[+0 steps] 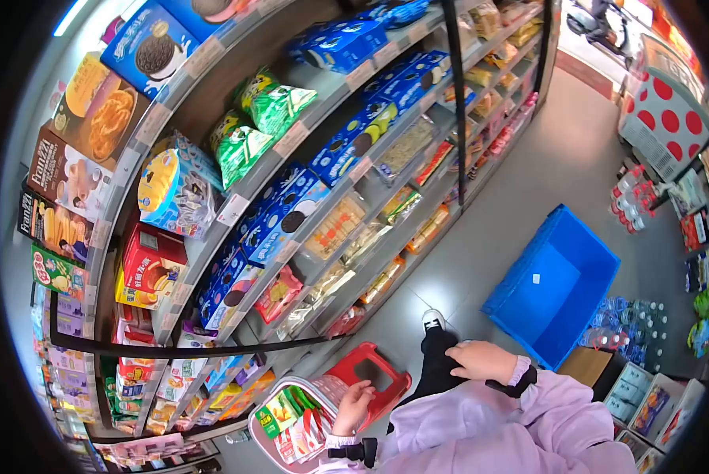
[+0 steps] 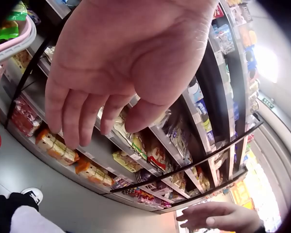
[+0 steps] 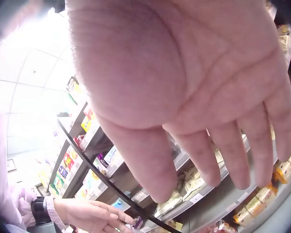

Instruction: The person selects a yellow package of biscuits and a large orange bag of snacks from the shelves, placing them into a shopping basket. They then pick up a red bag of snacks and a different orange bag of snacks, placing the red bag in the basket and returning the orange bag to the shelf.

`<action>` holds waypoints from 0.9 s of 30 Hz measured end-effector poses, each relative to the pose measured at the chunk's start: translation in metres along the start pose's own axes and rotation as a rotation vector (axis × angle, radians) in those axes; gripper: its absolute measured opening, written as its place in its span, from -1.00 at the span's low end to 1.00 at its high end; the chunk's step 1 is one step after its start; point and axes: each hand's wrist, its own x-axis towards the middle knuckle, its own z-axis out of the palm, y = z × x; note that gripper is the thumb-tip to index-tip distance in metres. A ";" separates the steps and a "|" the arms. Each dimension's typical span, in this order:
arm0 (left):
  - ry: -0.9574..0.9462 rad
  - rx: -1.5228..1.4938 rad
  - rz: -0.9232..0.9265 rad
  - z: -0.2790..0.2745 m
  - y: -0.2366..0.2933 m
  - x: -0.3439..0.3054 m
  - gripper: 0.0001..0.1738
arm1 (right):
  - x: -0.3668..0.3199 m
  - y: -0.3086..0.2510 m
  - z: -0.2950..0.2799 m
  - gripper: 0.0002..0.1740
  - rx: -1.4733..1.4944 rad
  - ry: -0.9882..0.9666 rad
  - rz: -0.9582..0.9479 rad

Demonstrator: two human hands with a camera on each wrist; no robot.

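Observation:
Both of my hands are without anything in them. My left hand (image 1: 354,407) hovers over the edge of a pink basket (image 1: 255,444), its fingers loosely bent; the left wrist view shows its palm (image 2: 131,53) and relaxed fingers. Inside the basket lie a green pack (image 1: 277,414) and several red-and-white packs (image 1: 299,439). My right hand (image 1: 488,361) is held in front of my body, above the dark trouser leg (image 1: 433,363). In the right wrist view its fingers (image 3: 228,160) hang extended, with the shelves behind.
A long shelf of snacks runs along the left, with blue cookie boxes (image 1: 283,213) and green chip bags (image 1: 271,107). A red plastic item (image 1: 398,389) stands beside the basket. Ahead right is a blue crate (image 1: 528,272) on the floor, near shrink-wrapped bottles (image 1: 631,320).

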 end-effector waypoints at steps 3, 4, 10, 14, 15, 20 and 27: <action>0.005 -0.016 0.053 -0.005 0.026 0.034 -0.60 | 0.026 0.000 -0.039 -0.50 -0.033 0.033 -0.018; -0.002 -0.016 0.071 -0.006 0.039 0.042 -0.60 | 0.033 0.000 -0.048 -0.51 -0.050 0.009 0.010; -0.044 0.000 0.156 -0.035 0.053 0.114 -0.60 | 0.067 0.000 -0.096 -0.49 -0.118 0.063 0.028; -0.112 0.121 0.111 -0.041 0.071 0.151 -0.59 | 0.077 0.006 -0.109 -0.49 -0.103 0.180 0.079; -0.131 0.167 0.077 -0.039 0.079 0.159 -0.58 | 0.075 0.009 -0.109 -0.49 -0.082 0.171 0.092; -0.234 0.139 0.092 -0.023 0.089 0.210 -0.58 | 0.078 0.052 -0.116 -0.46 -0.005 0.171 0.169; -0.388 0.311 0.072 0.026 0.112 0.270 -0.62 | 0.112 0.122 -0.121 -0.61 0.000 0.303 0.254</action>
